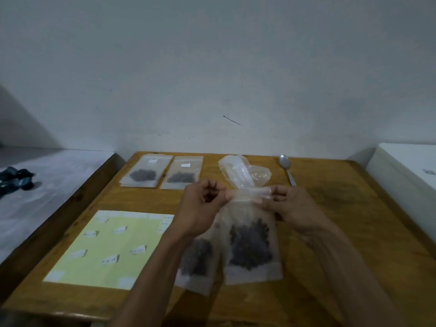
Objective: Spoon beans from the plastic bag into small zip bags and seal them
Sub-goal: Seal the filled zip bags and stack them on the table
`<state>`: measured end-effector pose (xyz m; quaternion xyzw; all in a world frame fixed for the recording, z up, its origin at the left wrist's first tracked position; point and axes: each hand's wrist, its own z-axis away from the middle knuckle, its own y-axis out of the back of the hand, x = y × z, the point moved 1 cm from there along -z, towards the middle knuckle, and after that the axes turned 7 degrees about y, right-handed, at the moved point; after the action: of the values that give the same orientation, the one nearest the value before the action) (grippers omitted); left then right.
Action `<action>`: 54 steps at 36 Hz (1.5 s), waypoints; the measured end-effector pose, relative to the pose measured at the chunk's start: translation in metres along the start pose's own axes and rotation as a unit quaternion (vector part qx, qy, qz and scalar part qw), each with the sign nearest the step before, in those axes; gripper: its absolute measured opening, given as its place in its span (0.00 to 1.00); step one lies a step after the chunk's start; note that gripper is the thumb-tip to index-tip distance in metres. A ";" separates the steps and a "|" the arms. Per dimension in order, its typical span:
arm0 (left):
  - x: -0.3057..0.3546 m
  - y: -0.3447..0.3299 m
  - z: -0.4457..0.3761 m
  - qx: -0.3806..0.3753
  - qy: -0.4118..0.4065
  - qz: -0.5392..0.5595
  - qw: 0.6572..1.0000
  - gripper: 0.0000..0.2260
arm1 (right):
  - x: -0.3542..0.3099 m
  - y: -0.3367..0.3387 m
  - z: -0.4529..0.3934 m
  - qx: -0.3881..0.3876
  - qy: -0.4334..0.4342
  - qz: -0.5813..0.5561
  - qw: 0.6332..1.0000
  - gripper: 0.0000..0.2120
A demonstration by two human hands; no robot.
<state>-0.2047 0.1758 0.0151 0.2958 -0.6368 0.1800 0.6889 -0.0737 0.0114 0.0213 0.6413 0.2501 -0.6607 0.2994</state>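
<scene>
A small clear zip bag (pixel 251 246) with dark beans in its lower half hangs upright above the wooden table (pixel 342 223). My left hand (pixel 203 206) pinches the left end of its top strip and my right hand (pixel 286 201) pinches the right end. Another small bag of beans (pixel 197 263) lies on the table under my left forearm. Behind my hands lies the crumpled clear plastic bag (pixel 240 172); I cannot tell what it holds. A metal spoon (pixel 286 167) lies at the back right. Two filled small bags (pixel 145 172) (pixel 182 173) lie flat at the back left.
A pale yellow sheet (pixel 111 249) with several small white labels lies on the table's front left. A white box (pixel 405 175) stands at the right edge. Left of the table is a grey surface (pixel 47 185) with a dark blue object (pixel 15 179).
</scene>
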 end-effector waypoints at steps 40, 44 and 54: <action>-0.043 0.254 0.070 0.444 0.082 0.185 0.873 0.12 | 0.036 -0.280 -0.078 -0.163 0.054 0.470 0.866 0.20; -0.045 0.253 0.067 0.441 0.096 0.193 0.871 0.12 | 0.038 -0.292 -0.080 -0.144 0.062 0.481 0.863 0.19; -0.047 0.257 0.069 0.434 0.119 0.200 0.870 0.12 | 0.028 -0.296 -0.069 -0.157 0.071 0.456 0.873 0.20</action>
<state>-0.4243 0.3328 0.0158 0.4072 -0.4535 0.6061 0.5110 -0.2379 0.2644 -0.0263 0.6741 0.0513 -0.3555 0.6455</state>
